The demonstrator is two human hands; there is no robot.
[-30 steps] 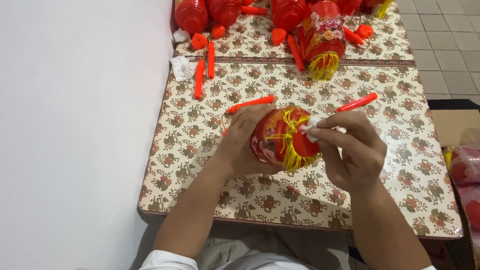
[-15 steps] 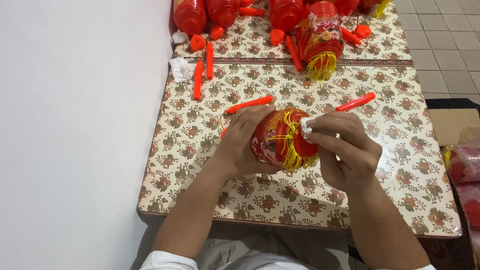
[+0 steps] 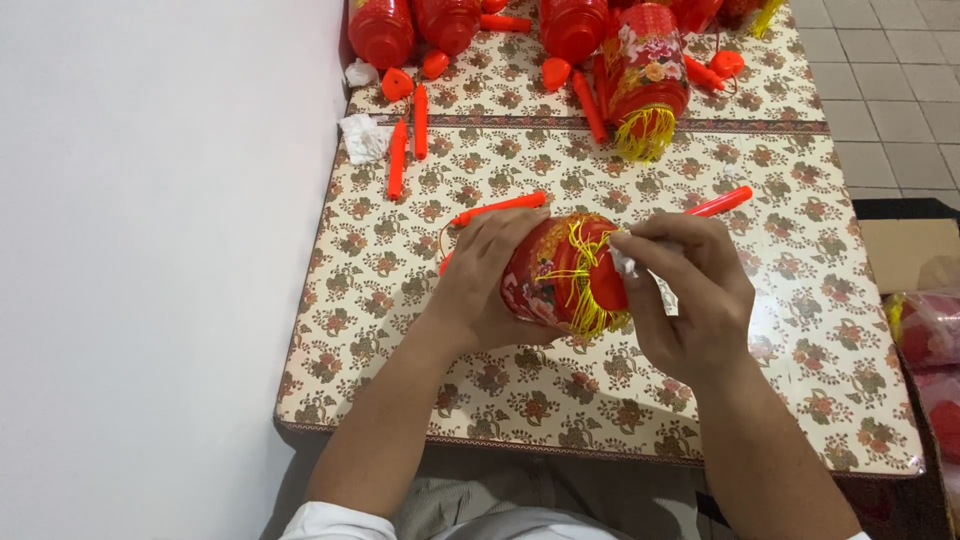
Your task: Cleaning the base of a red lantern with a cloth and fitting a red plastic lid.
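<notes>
both hands are meeting at mid tabletop (image 3: 820, 400). left hand (image 3: 490, 280) is wrapping closed around the body of a small red lantern (image 3: 550, 275), holding it on its side with the long axis running left to right. the tasselled end is facing the right hand (image 3: 690, 300), so the right hand is sitting nearer to that end. the right hand is pinching a small white scrap (image 3: 624, 262) between its fingertips, touching the lantern's red end cap among the yellow fringe (image 3: 585, 300). just beyond, two red sticks (image 3: 500, 208) are lying flat. farther back, a finished lantern (image 3: 645, 75), more red sticks, red caps and red lantern bodies are lying along the far edge.
</notes>
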